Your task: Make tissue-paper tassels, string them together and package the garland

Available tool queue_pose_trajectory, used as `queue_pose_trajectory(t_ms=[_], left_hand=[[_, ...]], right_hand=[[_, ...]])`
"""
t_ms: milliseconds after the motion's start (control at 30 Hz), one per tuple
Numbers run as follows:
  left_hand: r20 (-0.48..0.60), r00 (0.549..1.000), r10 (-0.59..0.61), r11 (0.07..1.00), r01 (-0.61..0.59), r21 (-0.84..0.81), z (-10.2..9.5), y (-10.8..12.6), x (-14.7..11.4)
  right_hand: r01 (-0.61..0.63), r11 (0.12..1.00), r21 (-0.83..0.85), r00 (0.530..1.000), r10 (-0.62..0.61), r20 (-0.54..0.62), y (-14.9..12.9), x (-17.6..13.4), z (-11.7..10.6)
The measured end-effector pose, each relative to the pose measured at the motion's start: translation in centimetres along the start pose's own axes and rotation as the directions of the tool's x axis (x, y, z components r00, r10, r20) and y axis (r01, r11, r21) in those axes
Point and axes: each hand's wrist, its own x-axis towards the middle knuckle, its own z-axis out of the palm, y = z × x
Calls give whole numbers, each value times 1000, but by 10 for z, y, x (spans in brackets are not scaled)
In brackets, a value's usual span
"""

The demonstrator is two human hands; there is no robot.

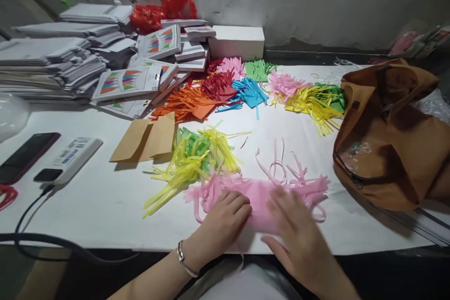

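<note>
A sheet of pink fringed tissue paper [259, 197] lies across the table's front, its cut strips spreading at both ends. My left hand [227, 213] rests on its left part, fingers curled down and closed on the paper. On the right part lies my right hand [293, 225], fingers stretched out and thumb apart, slightly blurred by motion. Loose pink strips [277, 168] curl just behind the sheet. A yellow paper tassel [190, 164] and a green paper tassel [191, 143] lie beyond my left hand, touching the pink fringe.
Several coloured tassels, among them orange [188, 103], blue [250, 93] and yellow [314, 105], lie farther back. Boxes [128, 82] and stacked white packs [42, 51] fill the back left. A brown bag [397, 150] stands right. A phone [26, 157] and power bank [70, 159] lie left.
</note>
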Motion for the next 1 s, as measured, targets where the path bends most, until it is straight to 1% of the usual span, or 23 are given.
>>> queue_pose_trajectory(t_ms=[67,133,200,267,300,333,367,400,467,500,567,600,633,667,700,733,767,800,833,867,933,1000], left_hand=[[-1,996,92,995,-92,25,-2,2,1],[39,984,175,984,-176,27,-3,1,0],[80,977,196,980,-198,16,-1,-1,-3],[97,981,170,985,-172,9,2,-3,-5],[99,982,158,987,-159,5,4,-4,-6],[101,984,147,989,-148,1,5,-4,-7],[102,985,138,990,-138,-7,6,-4,-6],[104,986,130,991,-129,-18,6,-4,-6],[98,988,116,993,-113,-39,6,-3,-4],[96,990,105,994,-101,-51,6,-2,-3],[84,993,79,994,-72,-82,7,-2,-3],[77,995,60,993,-52,-101,8,-2,-3],[71,997,35,992,-26,-122,9,-2,-4],[61,998,11,990,-2,-141,10,-2,-4],[46,999,-10,987,17,-158,12,-3,-4],[35,999,-27,985,33,-171,13,-3,-4],[26,999,-41,982,45,-182,14,-4,-4],[21,999,-50,980,53,-193,14,-4,-3],[20,998,-58,977,61,-205,13,-5,-3],[26,997,-67,973,71,-219,12,-6,-3],[47,994,-99,965,107,-239,7,-8,-3],[75,987,-140,956,155,-250,3,-10,-4]], right_hand=[[-14,1000,18,999,15,-30,13,0,28],[-47,998,51,999,48,-9,19,-6,42],[-74,993,89,992,65,108,19,-11,44],[-86,991,106,971,59,233,16,-10,44],[-99,992,82,959,74,272,17,-8,45],[-125,992,28,953,112,283,19,-6,47],[-172,984,-52,949,180,260,25,-5,49],[-237,960,-147,941,265,210,33,-6,51],[-377,869,-322,904,420,74,55,-14,49],[-432,815,-386,880,475,18,67,-21,43],[-525,711,-468,829,551,-94,85,-35,23],[-572,666,-478,805,569,-171,87,-40,12],[-606,652,-456,791,555,-258,84,-42,2],[-582,705,-404,813,495,-307,77,-41,-6],[-488,807,-332,865,396,-308,66,-36,-10],[-340,908,-245,924,274,-266,53,-29,-9],[-163,974,-155,976,137,-169,39,-21,-5],[-53,994,-94,996,46,-71,27,-13,2],[-19,999,-49,999,17,-39,18,-6,11],[6,1000,-7,999,-6,-44,13,-1,21],[-14,998,60,999,16,-37,14,3,36],[-52,992,117,998,48,33,23,5,42]])
